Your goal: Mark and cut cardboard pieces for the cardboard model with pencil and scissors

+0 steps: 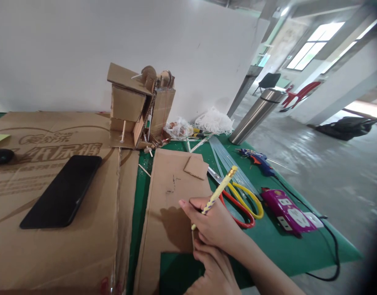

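Note:
My right hand [217, 223] is closed around a pale yellow patterned pencil [219, 189]. The pencil leans, eraser end up, and its lower end is at the cut edge of a flat cardboard sheet [159, 205]. Short dark marks show on that sheet. Just below, my left hand [213, 270] has its fingers bent and drawn together against the right hand; a thin brown edge shows by its fingertips, but what it grips is hidden. A small cardboard square [196, 167] lies on the sheet's far part. Scissors [237, 200] with red and yellow handles rest beside my right hand.
A cardboard structure [128, 102] stands near the wall. At left, a black phone [64, 190] lies on a large cardboard piece [93, 254]. Glue sticks [230, 157], a glue gun [257, 159], a purple power strip [288, 211] with its cord, and a steel flask [257, 116] occupy the right side.

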`<action>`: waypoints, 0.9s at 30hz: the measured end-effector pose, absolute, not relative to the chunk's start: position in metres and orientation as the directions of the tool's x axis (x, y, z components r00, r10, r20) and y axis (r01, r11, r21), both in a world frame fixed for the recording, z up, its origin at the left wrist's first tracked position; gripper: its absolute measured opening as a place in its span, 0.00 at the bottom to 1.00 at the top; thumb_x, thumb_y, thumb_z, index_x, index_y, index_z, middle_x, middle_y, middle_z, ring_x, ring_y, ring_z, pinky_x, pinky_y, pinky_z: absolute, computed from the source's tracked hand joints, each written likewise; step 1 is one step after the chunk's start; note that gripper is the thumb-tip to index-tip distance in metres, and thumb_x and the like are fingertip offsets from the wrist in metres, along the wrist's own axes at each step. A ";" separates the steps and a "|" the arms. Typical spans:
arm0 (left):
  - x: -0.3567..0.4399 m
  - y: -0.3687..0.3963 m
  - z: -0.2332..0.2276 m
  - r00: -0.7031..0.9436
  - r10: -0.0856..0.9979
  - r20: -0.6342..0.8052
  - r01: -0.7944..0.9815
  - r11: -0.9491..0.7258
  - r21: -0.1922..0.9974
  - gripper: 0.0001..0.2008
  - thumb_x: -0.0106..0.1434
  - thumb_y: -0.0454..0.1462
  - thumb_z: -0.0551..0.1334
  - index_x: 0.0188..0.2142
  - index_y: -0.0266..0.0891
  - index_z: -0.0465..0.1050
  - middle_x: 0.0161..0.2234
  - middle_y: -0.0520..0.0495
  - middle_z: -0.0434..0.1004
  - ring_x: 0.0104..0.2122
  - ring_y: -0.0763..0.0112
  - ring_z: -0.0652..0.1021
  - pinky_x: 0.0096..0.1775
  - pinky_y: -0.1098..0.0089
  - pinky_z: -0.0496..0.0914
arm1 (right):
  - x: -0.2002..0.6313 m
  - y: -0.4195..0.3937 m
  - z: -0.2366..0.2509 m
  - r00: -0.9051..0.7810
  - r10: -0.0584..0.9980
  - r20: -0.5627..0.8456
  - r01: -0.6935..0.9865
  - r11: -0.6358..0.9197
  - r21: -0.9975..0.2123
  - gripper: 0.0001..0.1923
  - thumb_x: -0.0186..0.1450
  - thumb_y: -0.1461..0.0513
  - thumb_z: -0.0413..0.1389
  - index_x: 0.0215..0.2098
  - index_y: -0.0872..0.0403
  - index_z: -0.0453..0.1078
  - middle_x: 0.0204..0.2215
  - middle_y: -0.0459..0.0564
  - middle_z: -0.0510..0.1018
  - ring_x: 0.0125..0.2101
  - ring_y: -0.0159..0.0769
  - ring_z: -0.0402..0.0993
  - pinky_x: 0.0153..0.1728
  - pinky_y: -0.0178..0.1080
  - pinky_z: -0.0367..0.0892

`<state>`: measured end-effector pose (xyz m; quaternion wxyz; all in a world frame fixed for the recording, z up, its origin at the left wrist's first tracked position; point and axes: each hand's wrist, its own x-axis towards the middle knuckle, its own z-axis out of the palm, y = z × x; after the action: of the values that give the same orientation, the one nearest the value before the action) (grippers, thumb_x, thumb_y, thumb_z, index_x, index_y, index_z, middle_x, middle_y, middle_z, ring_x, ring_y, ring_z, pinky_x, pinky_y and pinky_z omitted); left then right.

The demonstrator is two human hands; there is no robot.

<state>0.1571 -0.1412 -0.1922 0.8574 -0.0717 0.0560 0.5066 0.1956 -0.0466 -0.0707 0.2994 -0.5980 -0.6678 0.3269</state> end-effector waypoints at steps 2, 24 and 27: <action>0.153 -0.139 -0.184 0.535 0.828 -0.169 -0.819 0.460 -0.342 0.21 0.53 0.21 0.57 0.32 0.44 0.83 0.32 0.55 0.85 0.29 0.77 0.81 0.18 0.85 0.65 | 0.195 -0.046 -0.070 -0.075 0.996 0.050 0.613 0.085 -0.785 0.25 0.69 0.52 0.48 0.19 0.50 0.43 0.16 0.37 0.46 0.19 0.28 0.43 0.17 0.34 0.43; 0.113 -0.128 -0.138 0.755 0.524 0.395 0.651 -0.532 -0.541 0.08 0.58 0.31 0.61 0.32 0.38 0.81 0.21 0.45 0.78 0.21 0.62 0.78 0.17 0.69 0.66 | 0.195 -0.046 -0.070 -0.050 0.991 0.125 0.640 0.128 -0.758 0.25 0.70 0.52 0.46 0.18 0.50 0.45 0.15 0.38 0.49 0.18 0.28 0.46 0.18 0.34 0.45; 0.113 -0.127 -0.135 0.755 0.516 0.406 0.653 -0.529 -0.542 0.08 0.57 0.32 0.61 0.31 0.37 0.81 0.22 0.45 0.78 0.20 0.62 0.78 0.17 0.69 0.66 | 0.195 -0.047 -0.072 -0.101 0.990 0.101 0.637 0.142 -0.758 0.25 0.70 0.52 0.47 0.18 0.50 0.44 0.15 0.37 0.48 0.17 0.28 0.45 0.17 0.34 0.43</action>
<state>0.1125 -0.1268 -0.1345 0.3498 -0.8688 -0.3363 -0.0983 0.1950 -0.0470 -0.0715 0.3150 -0.5921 -0.6869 0.2800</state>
